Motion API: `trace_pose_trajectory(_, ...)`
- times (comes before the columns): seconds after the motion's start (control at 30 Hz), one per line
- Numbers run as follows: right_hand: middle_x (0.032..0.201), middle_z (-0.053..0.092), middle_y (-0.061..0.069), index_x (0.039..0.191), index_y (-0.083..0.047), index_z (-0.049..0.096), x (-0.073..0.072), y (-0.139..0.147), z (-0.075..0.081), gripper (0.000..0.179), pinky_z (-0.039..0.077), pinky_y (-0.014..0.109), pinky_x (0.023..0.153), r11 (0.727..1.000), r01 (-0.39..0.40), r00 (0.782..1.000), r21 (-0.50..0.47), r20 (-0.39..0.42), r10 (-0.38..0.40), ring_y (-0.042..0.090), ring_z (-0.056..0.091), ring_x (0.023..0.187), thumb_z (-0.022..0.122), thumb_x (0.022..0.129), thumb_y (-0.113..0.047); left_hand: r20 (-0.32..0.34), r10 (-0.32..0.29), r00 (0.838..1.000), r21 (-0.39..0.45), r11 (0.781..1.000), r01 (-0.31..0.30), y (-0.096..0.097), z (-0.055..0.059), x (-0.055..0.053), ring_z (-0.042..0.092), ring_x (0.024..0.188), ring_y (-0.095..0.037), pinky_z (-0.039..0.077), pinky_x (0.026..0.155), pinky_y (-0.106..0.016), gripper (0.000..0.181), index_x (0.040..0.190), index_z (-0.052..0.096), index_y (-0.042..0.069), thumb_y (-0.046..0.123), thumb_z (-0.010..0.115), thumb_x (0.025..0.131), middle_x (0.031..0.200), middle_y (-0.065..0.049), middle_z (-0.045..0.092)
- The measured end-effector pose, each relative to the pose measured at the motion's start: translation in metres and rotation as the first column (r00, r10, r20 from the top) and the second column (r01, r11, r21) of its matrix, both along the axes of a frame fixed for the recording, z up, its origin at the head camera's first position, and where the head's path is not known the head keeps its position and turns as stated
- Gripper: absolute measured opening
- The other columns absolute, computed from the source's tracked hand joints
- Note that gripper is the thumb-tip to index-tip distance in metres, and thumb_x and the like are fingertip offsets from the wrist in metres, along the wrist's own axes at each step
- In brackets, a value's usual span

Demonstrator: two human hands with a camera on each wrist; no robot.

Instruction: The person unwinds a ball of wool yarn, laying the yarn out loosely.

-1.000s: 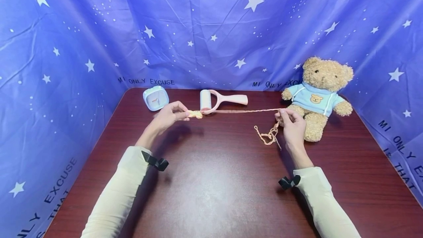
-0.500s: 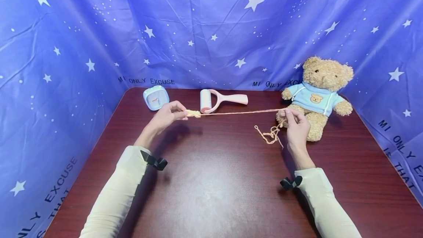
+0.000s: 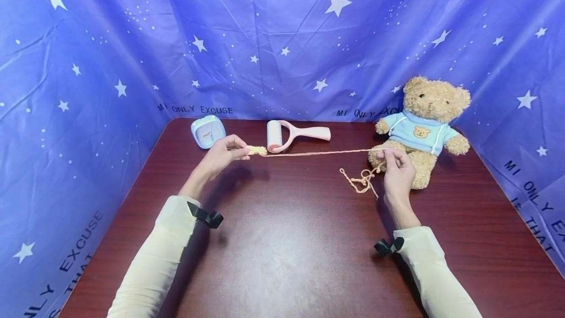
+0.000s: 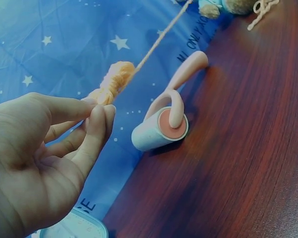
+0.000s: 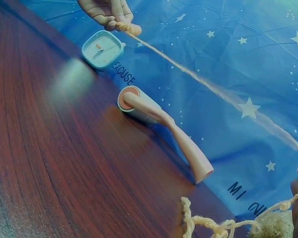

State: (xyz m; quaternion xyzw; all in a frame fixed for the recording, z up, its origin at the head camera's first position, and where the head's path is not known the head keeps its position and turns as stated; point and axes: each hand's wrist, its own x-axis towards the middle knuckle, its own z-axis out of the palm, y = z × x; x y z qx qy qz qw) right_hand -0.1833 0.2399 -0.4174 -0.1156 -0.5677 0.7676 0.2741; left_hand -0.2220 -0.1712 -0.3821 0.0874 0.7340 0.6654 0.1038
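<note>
The left hand (image 3: 222,156) reaches forward with its wrist bent inward, thumb and fingertips pinching one end of a small peach yarn bundle (image 3: 257,150). From that grip a straight strand (image 3: 322,153) runs across to the right hand (image 3: 398,173), which points forward, well apart from the left, and pinches the yarn between thumb and fingers. In the right wrist view, part of the strand is blurred. A loose, knotted tail (image 3: 364,179) dangles just inward of the right hand; whether its end touches the table cannot be told.

Pale sleeves (image 3: 145,259) cover both forearms, and a black mount (image 3: 207,216) sits near each wrist.

Just beyond the left hand stands a light-blue clock (image 3: 208,132). Past the strand, between the hands, lies a lint roller (image 3: 274,135), its pink handle pointing toward the right hand's side. A teddy bear (image 3: 421,134) in a blue hoodie sits right behind the right hand.

Beneath everything is a glossy reddish-brown table (image 3: 282,259); farthest out, a blue star-printed curtain (image 3: 282,38) surrounds its back and sides.
</note>
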Motion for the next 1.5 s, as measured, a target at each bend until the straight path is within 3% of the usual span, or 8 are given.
trace_pose_trajectory(0.37,0.067,0.07,-0.005,0.088,-0.003,0.064,0.004,0.003,0.003,0.004,0.049,0.013,0.054,0.999,0.047,0.999,0.001,0.01,-0.047,0.007,0.061,0.064,0.062,0.091,-0.006,-0.007,-0.003,1.0,0.017,1.0,0.003,-0.003,0.0,0.0,0.067,0.079,-0.014,0.062,0.079,-0.03,0.02,0.102,0.051,-0.017,-0.005,0.06,0.089,0.085,-0.006,0.061)
trace_pose_trajectory(0.53,0.067,0.07,-0.004,0.089,0.001,0.063,0.005,0.004,0.003,0.006,0.048,0.013,0.049,1.0,0.031,1.0,0.006,0.003,-0.031,0.008,0.06,0.063,0.062,0.091,-0.005,0.005,-0.001,1.0,0.027,1.0,0.0,-0.002,-0.001,0.0,0.067,0.08,-0.014,0.062,0.078,-0.028,0.02,0.102,0.05,-0.016,-0.005,0.061,0.089,0.086,-0.007,0.06)
trace_pose_trajectory(0.77,0.073,0.069,-0.012,0.089,-0.006,0.066,0.007,0.007,-0.005,0.007,0.048,0.011,0.056,0.966,-0.04,0.986,0.256,0.166,-0.004,0.002,0.06,0.067,0.063,0.092,-0.012,0.002,-0.002,1.0,0.023,1.0,0.002,-0.001,-0.001,-0.001,0.067,0.08,-0.016,0.062,0.078,-0.028,0.017,0.1,0.053,-0.014,-0.005,0.061,0.088,0.085,-0.007,0.06)
trace_pose_trajectory(0.87,0.084,0.07,-0.002,0.096,-0.003,0.069,0.01,0.009,-0.011,0.016,0.047,0.007,0.061,0.853,-0.122,0.971,0.507,0.24,-0.003,-0.005,0.057,0.071,0.062,0.093,-0.017,0.008,-0.008,1.0,0.006,1.0,0.008,0.0,0.0,-0.001,0.067,0.08,-0.015,0.061,0.083,-0.035,0.015,0.1,0.053,-0.012,-0.005,0.061,0.089,0.085,-0.007,0.061)
trace_pose_trajectory(1.03,0.092,0.07,0.017,0.099,-0.002,0.07,0.012,0.011,-0.022,0.019,0.045,0.016,0.065,0.516,-0.195,0.973,0.834,0.232,-0.006,0.002,0.057,0.072,0.061,0.093,-0.018,0.009,-0.029,1.0,-0.031,0.999,0.029,0.005,-0.001,0.0,0.067,0.078,-0.013,0.052,0.095,-0.054,0.013,0.099,0.054,-0.009,-0.005,0.06,0.089,0.086,-0.007,0.062)
trace_pose_trajectory(1.17,0.085,0.068,0.015,0.095,-0.002,0.07,0.014,0.007,-0.027,0.013,0.046,0.036,0.068,0.336,-0.208,0.978,0.919,0.202,0.054,0.024,0.059,0.076,0.061,0.091,-0.011,0.005,-0.066,0.998,-0.034,0.997,0.066,0.009,-0.002,0.002,0.066,0.078,-0.013,0.051,0.096,-0.057,0.012,0.098,0.055,-0.01,-0.005,0.06,0.089,0.086,-0.008,0.062)
trace_pose_trajectory(1.3,0.089,0.069,0.014,0.094,-0.003,0.071,0.018,-0.002,-0.029,0.012,0.046,0.05,0.076,0.23,-0.235,0.97,0.944,0.214,0.111,0.035,0.058,0.087,0.064,0.088,-0.011,-0.003,-0.098,0.995,-0.058,0.994,0.098,0.014,-0.004,0.004,0.066,0.078,-0.014,0.051,0.095,-0.058,0.013,0.099,0.055,-0.012,-0.005,0.061,0.089,0.085,-0.009,0.062)
trace_pose_trajectory(1.5,0.101,0.068,0.016,0.101,-0.003,0.069,0.019,-0.015,-0.02,0.017,0.046,0.053,0.086,0.191,-0.291,0.952,0.937,0.265,0.15,0.038,0.058,0.099,0.065,0.086,-0.012,0.001,-0.116,0.993,-0.063,0.991,0.116,0.019,-0.004,0.004,0.067,0.083,-0.021,0.051,0.095,-0.058,0.016,0.1,0.054,-0.013,-0.003,0.061,0.089,0.085,-0.009,0.062)
